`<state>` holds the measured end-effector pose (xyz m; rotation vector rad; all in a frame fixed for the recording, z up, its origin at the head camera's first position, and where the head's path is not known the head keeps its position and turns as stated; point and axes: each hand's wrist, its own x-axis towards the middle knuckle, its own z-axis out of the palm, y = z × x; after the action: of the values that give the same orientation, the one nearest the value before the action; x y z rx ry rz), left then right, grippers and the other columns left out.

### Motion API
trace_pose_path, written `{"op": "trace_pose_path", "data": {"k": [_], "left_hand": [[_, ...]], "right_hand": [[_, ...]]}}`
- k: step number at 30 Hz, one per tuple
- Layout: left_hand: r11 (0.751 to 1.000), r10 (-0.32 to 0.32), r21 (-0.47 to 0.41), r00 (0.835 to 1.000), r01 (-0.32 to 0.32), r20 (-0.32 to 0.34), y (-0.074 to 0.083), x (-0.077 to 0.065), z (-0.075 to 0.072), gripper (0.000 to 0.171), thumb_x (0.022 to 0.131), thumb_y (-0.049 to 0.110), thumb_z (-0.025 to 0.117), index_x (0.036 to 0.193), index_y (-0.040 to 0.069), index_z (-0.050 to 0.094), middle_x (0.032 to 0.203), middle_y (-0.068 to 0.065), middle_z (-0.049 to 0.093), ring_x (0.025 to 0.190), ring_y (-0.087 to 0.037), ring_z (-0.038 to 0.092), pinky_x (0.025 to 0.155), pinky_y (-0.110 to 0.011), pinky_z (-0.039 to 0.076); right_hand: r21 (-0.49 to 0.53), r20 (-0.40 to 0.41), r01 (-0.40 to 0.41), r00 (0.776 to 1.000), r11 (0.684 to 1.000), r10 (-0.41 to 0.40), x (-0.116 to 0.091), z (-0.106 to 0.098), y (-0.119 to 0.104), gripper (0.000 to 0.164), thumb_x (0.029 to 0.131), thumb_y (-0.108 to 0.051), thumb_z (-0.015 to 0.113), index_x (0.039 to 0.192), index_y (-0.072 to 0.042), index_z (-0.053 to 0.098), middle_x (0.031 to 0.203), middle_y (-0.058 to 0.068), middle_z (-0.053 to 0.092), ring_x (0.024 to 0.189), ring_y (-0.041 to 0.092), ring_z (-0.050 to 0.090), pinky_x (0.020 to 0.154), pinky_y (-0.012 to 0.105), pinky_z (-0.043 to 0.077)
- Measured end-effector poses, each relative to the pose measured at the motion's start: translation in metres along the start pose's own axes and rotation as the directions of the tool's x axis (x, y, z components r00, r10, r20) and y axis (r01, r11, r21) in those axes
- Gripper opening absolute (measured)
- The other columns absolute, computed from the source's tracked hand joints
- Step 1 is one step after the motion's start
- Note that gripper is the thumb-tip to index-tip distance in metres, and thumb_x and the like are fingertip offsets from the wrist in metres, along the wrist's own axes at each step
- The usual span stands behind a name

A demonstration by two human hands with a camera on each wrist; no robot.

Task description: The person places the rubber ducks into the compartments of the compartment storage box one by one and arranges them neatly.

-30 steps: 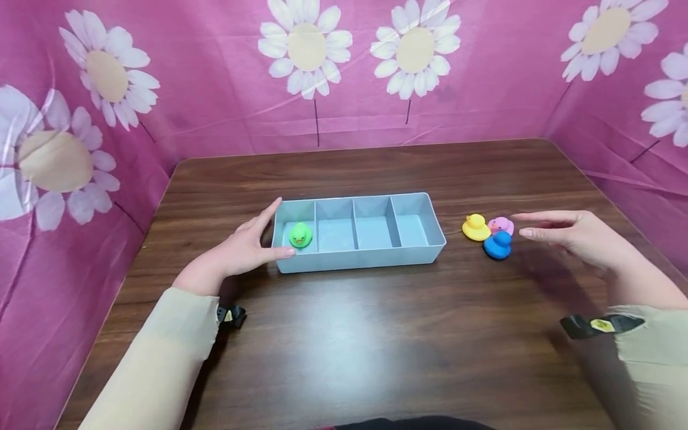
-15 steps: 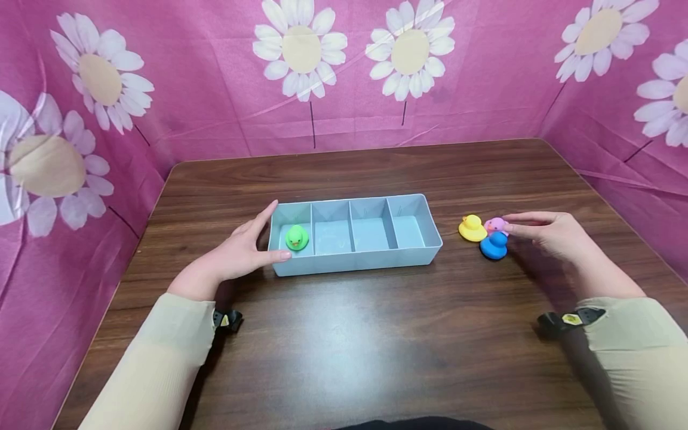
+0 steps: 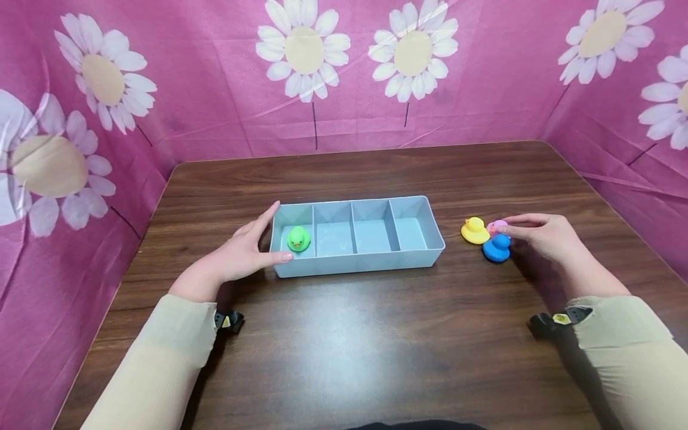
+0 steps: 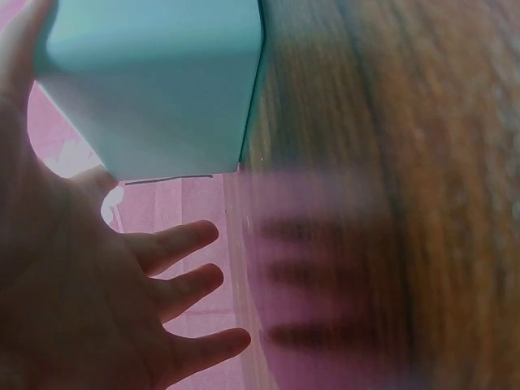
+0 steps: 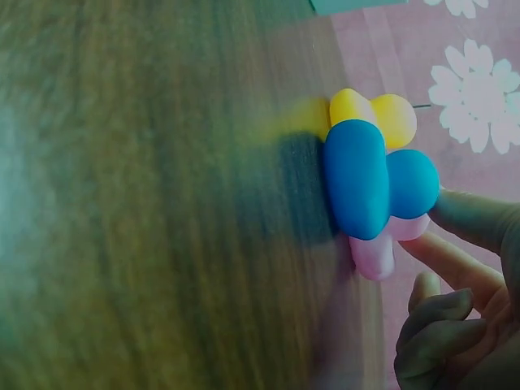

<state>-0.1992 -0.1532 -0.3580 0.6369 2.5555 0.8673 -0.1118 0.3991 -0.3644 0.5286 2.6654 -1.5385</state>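
Note:
A light blue-grey divided tray (image 3: 357, 261) stands on the table, with a green rubber duck (image 3: 298, 238) in its leftmost compartment. My left hand (image 3: 236, 257) spans the tray's left end, thumb touching the near rim and index finger at the far corner; the other fingers are straight and spread in the left wrist view. To the tray's right, a yellow rubber duck (image 3: 475, 230), a pink rubber duck (image 3: 497, 226) and a blue rubber duck (image 3: 497, 248) sit close together. My right hand (image 3: 545, 235) pinches the pink duck between thumb and index finger; the blue duck partly hides it in the right wrist view.
The tray's three other compartments hold nothing. The brown wooden table (image 3: 344, 352) extends around the tray and ducks. A pink cloth (image 3: 215, 77) with white flowers hangs behind the table and along both sides.
My right hand has moved left to the pink duck, and its thumb and index finger have closed on it. My left hand stays at the tray's left end.

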Motion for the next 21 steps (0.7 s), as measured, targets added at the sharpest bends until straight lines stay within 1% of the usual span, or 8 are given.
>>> {"op": "trace_pose_path", "data": {"k": [2, 9, 11, 13, 15, 18, 20, 21], "left_hand": [[1.000, -0.001, 0.007, 1.000, 0.001, -0.001, 0.001, 0.000, 0.000, 0.107, 0.085, 0.063, 0.068, 0.158, 0.040, -0.007, 0.163, -0.015, 0.011, 0.146, -0.042, 0.011, 0.109, -0.066, 0.017], [1.000, -0.009, 0.007, 1.000, 0.009, 0.005, 0.002, -0.001, 0.000, 0.107, 0.085, 0.063, 0.068, 0.157, 0.040, -0.007, 0.162, -0.017, 0.011, 0.146, -0.042, 0.010, 0.109, -0.066, 0.018], [1.000, -0.007, 0.006, 1.000, 0.007, 0.006, 0.002, -0.001, 0.000, 0.107, 0.085, 0.062, 0.068, 0.158, 0.040, -0.007, 0.162, -0.016, 0.011, 0.146, -0.042, 0.010, 0.109, -0.065, 0.017], [1.000, -0.005, 0.007, 1.000, 0.005, 0.005, 0.002, -0.001, 0.000, 0.107, 0.085, 0.061, 0.068, 0.158, 0.039, -0.007, 0.163, -0.016, 0.011, 0.146, -0.042, 0.010, 0.110, -0.065, 0.017], [1.000, -0.005, 0.010, 1.000, 0.005, 0.005, 0.002, -0.002, 0.000, 0.107, 0.085, 0.061, 0.068, 0.158, 0.039, -0.007, 0.163, -0.016, 0.011, 0.146, -0.042, 0.010, 0.110, -0.065, 0.017], [1.000, -0.008, 0.009, 1.000, 0.008, 0.005, 0.001, -0.001, 0.000, 0.107, 0.085, 0.061, 0.068, 0.158, 0.039, -0.007, 0.163, -0.016, 0.011, 0.146, -0.042, 0.010, 0.110, -0.065, 0.017], [1.000, -0.010, 0.007, 1.000, 0.010, 0.005, 0.001, -0.001, 0.000, 0.107, 0.085, 0.062, 0.068, 0.158, 0.039, -0.007, 0.163, -0.016, 0.011, 0.146, -0.042, 0.010, 0.110, -0.065, 0.017], [1.000, -0.010, 0.007, 1.000, 0.010, 0.005, 0.001, 0.000, 0.000, 0.107, 0.085, 0.062, 0.068, 0.158, 0.039, -0.007, 0.163, -0.016, 0.011, 0.146, -0.042, 0.010, 0.110, -0.065, 0.018]], "right_hand": [[-0.007, 0.001, 0.000, 1.000, 1.000, 0.000, 0.000, 0.000, 0.001, 0.017, 0.084, -0.038, 0.080, 0.098, -0.028, 0.077, 0.079, -0.017, 0.070, 0.070, 0.007, 0.067, 0.063, 0.024, 0.054], [-0.046, -0.014, 0.003, 1.000, 0.999, -0.004, 0.002, 0.000, 0.003, 0.028, 0.085, -0.041, 0.079, 0.102, -0.019, 0.077, 0.078, -0.016, 0.069, 0.069, 0.009, 0.064, 0.062, 0.025, 0.053], [-0.046, -0.012, -0.001, 1.000, 0.999, 0.000, 0.002, 0.000, 0.004, 0.029, 0.084, -0.041, 0.079, 0.102, -0.018, 0.076, 0.079, -0.016, 0.069, 0.070, 0.009, 0.064, 0.063, 0.025, 0.053], [-0.040, -0.010, -0.006, 1.000, 0.999, 0.006, 0.002, 0.000, 0.004, 0.027, 0.084, -0.041, 0.079, 0.100, -0.020, 0.077, 0.079, -0.016, 0.069, 0.070, 0.009, 0.063, 0.063, 0.025, 0.053], [-0.037, -0.013, -0.011, 1.000, 0.999, 0.011, 0.001, 0.000, 0.003, 0.021, 0.083, -0.042, 0.080, 0.096, -0.026, 0.077, 0.079, -0.016, 0.070, 0.071, 0.008, 0.064, 0.063, 0.024, 0.053], [0.022, 0.002, -0.034, 0.999, 0.999, 0.034, -0.001, 0.000, -0.001, 0.014, 0.082, -0.041, 0.081, 0.091, -0.032, 0.077, 0.082, -0.013, 0.072, 0.074, 0.009, 0.066, 0.067, 0.025, 0.054], [0.037, -0.002, -0.034, 0.999, 0.999, 0.035, -0.003, -0.002, -0.005, 0.010, 0.081, -0.041, 0.081, 0.088, -0.036, 0.076, 0.081, -0.011, 0.073, 0.074, 0.009, 0.067, 0.067, 0.025, 0.055], [0.054, 0.000, -0.033, 0.999, 0.998, 0.033, -0.004, -0.003, -0.008, 0.010, 0.082, -0.039, 0.081, 0.089, -0.034, 0.077, 0.082, -0.010, 0.073, 0.075, 0.009, 0.068, 0.067, 0.025, 0.055]]}}
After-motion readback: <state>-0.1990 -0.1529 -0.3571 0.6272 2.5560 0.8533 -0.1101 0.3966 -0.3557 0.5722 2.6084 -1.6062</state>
